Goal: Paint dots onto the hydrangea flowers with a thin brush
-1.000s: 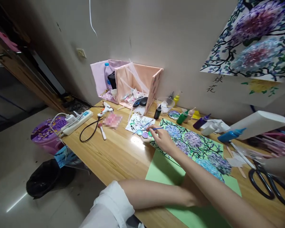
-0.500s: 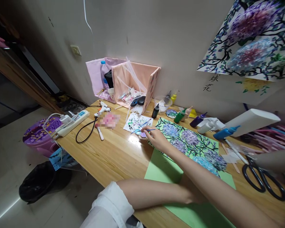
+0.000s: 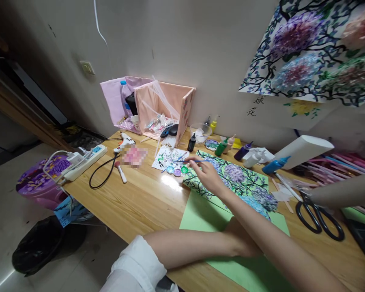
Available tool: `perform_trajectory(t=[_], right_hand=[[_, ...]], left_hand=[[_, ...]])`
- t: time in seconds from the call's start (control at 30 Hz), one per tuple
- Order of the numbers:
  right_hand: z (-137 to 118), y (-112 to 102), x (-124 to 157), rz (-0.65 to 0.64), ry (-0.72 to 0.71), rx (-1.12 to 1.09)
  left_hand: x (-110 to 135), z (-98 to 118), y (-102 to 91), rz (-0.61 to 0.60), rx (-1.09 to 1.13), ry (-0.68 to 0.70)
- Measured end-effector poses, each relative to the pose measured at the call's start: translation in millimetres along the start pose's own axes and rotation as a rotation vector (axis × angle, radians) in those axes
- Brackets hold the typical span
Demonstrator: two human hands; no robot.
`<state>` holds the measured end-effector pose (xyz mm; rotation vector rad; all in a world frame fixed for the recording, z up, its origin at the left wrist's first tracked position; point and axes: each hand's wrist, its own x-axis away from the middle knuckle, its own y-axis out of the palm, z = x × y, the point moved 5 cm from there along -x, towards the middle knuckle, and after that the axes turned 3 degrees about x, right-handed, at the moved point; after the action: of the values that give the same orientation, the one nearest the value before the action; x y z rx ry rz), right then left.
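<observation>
My right hand (image 3: 208, 176) is closed in a pinch on a thin blue paintbrush (image 3: 196, 161). The brush tip points left, just above small round paint pots (image 3: 176, 170) beside a spattered white test sheet (image 3: 167, 157). The hand hovers over the left corner of a green painting of purple and blue flower clusters (image 3: 243, 182). A plain green sheet (image 3: 200, 213) lies under the painting. My left forearm lies across the table's front edge, and my left hand (image 3: 246, 245) is tucked under my right arm with its fingers hidden.
Paint squeeze bottles (image 3: 222, 147) line the back of the wooden table (image 3: 140, 198). Also on it: a pink fabric box (image 3: 167, 107), glue gun (image 3: 124, 142), power strip (image 3: 82, 158), black scissors (image 3: 319, 217). Another person's arm (image 3: 343, 194) reaches in from the right. A black bin (image 3: 36, 245) stands below.
My right hand has lifted the brush off the paint pots and shifted slightly right toward the painting. The view has swung right, so everything sits further left.
</observation>
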<state>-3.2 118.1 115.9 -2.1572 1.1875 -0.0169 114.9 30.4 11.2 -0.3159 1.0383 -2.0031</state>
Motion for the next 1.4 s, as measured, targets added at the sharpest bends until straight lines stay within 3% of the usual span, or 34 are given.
perform_trajectory(t=[0.1,0.27,0.33,0.4,0.5,0.7,1.07,1.4], right_hand=[[11.9,-53.9,32.9,0.227,0.065,-0.073],[80.9,-155.4,132.9,0.818,0.242,-0.179],[106.0,-181.3,172.9,0.946,0.293,-0.186],[120.7,-195.0,202.2,0.963,0.33,-0.171],[122.2,-197.0,227.4,0.893,0.365,-0.092],[92.5,-175.4,246.6,0.758,0.297,0.062],[94.8,-155.0,243.3,0.595,0.351,0.185],[94.0,-156.3,243.5,0.573,0.374,0.266]], left_hand=[[0.1,11.1,1.2,-0.087,-0.053,0.106],[4.2,19.2,2.2,-0.117,-0.116,0.137],[4.3,19.7,0.8,-0.106,-0.124,0.147],[3.1,19.4,-1.1,-0.092,-0.13,0.151],[0.5,18.3,-3.5,-0.063,-0.139,0.133],[-3.7,17.5,-4.7,-0.046,-0.13,0.092],[-7.3,14.2,-5.5,-0.064,-0.092,0.05],[-6.1,15.3,-5.6,-0.075,-0.083,0.041]])
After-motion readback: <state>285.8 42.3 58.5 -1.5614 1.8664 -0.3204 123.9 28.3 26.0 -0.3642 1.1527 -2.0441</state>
